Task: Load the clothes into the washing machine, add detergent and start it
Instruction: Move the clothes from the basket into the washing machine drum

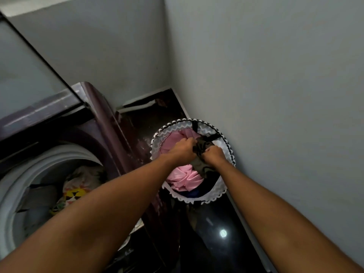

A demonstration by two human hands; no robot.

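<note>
At left, the drum [49, 174] stands open, smooth grey rim, patterned cloth already inside. In the basket [228, 146] at right (soft-walled, zigzag trim), the left hand [182, 148] and right hand [213, 154] both clamp the dark garment [201, 164] over crumpled pink cloth [183, 178]. Risk: limp fabric may snag the strap or drag the light basket over.

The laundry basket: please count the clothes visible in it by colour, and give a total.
Pink: 1, the pink garment lying in the laundry basket
Dark olive: 1, the dark garment gripped by both hands, left hand and right hand
Dark blue: 1, a blue piece, mostly hidden
Total: 3
</note>
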